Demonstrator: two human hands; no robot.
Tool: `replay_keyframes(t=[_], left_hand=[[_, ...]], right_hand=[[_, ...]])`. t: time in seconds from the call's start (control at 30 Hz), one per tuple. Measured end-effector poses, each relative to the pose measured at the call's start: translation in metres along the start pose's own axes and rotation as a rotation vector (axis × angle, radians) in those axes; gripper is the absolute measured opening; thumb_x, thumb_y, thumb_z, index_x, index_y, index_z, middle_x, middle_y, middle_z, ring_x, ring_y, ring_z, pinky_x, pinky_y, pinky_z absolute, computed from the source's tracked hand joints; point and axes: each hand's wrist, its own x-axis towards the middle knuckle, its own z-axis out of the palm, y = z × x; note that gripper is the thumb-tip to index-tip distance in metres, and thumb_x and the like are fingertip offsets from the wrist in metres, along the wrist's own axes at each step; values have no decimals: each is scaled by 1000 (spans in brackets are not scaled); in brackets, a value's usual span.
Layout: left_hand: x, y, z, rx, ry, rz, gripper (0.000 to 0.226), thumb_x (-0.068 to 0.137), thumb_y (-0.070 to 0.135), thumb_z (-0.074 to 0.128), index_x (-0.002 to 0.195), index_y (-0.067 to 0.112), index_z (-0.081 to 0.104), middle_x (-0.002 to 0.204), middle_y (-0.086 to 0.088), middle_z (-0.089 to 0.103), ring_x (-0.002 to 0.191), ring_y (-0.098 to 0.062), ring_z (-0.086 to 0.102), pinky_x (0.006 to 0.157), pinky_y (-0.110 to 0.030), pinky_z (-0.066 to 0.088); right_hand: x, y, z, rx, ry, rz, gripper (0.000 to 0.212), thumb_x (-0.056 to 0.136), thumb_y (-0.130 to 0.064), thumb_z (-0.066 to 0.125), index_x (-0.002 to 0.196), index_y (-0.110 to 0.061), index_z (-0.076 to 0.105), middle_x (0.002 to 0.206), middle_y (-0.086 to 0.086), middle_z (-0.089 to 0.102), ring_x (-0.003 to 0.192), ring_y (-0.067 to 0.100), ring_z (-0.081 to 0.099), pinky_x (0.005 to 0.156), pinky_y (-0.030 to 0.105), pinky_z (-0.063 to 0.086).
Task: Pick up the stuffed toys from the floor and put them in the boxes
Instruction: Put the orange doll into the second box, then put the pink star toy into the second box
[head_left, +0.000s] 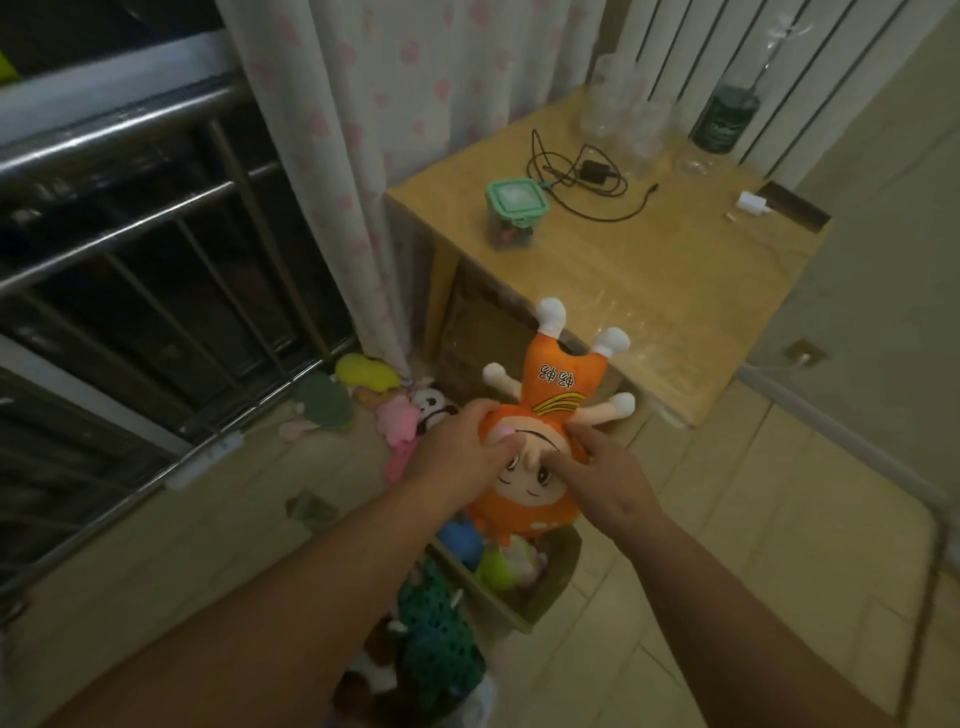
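An orange stuffed doll (558, 387) hangs upside down, white feet up, its head just above a cardboard box (550, 587). My left hand (457, 457) grips the left side of the doll's head. My right hand (602, 478) grips the right side, fingers across its face. The box holds blue, yellow-green and pale toys (493, 558). A green spotted toy (436, 639) lies in a nearer container below my left arm. On the floor by the curtain lie a pink toy (402, 423), a panda toy (434, 405), a yellow toy (363, 371) and a dark green toy (324, 400).
A wooden table (675, 291) stands behind the box, carrying a green-lidded jar (514, 210), a black cable (582, 179), clear bottles (623, 119) and a white charger (750, 202). A metal railing (156, 249) runs along the left. A curtain (363, 156) hangs at the back.
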Motion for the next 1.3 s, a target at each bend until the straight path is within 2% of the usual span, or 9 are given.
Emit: replay_keyframes(t=[0.2,0.3,0.4,0.5,0.67,0.73,0.83,0.97,1.3], left_hand=[[10,9,0,-3,52,9,52,88,47,56,136,29,47,139,-2,46,124,-21,47,95,-33,42],[15,4,-2,-18,88,37,44,86,46,59,127,31,53,128,3,55,114,-15,53,90,-33,47],[16,-1,-6,7,97,53,41,83,48,59,121,34,57,121,5,59,104,-11,55,85,-30,47],[14,-3,-13,-27,85,44,40,85,44,60,123,32,57,121,4,57,108,-13,53,88,-29,45],[2,-2,-25,-21,118,56,38,89,40,60,126,29,56,88,19,37,97,-10,45,83,-26,42],[-2,-2,-31,-12,135,67,38,88,40,61,124,29,58,92,12,44,96,-10,47,81,-25,41],[-8,-2,-39,5,155,101,38,87,39,61,122,27,60,105,4,54,104,-15,53,91,-34,46],[-20,-1,-50,-11,162,106,39,86,41,60,122,29,59,118,1,60,109,-16,55,91,-37,48],[-53,-14,-96,9,325,103,36,83,35,67,118,26,62,111,-3,64,101,-18,58,80,-25,43]], right_hand=[[18,3,-4,-13,40,-6,47,88,-41,59,132,-25,54,128,4,60,110,21,57,80,27,42],[22,4,-4,7,76,5,44,88,-42,58,128,-24,57,122,4,64,96,18,58,70,26,39],[22,2,-5,-36,57,23,51,89,-44,56,135,-23,52,127,4,60,108,21,58,77,26,38],[21,-1,-7,-47,58,38,51,89,-44,56,135,-23,52,129,2,60,117,20,55,84,28,43],[13,-9,-10,-39,77,13,50,88,-43,56,134,-22,54,130,-1,59,117,19,56,90,32,47],[9,-13,-10,-29,83,3,48,89,-43,57,132,-23,55,128,-2,60,116,18,56,90,32,48],[1,-20,-10,20,87,-5,47,89,-44,58,132,-24,55,127,-3,60,114,16,56,92,36,51],[-7,-31,-11,9,79,-58,47,89,-44,58,132,-24,55,127,-3,61,114,15,56,90,30,47],[-28,-61,-2,16,65,-193,46,90,-44,58,132,-24,53,130,-3,59,118,14,54,87,26,41]])
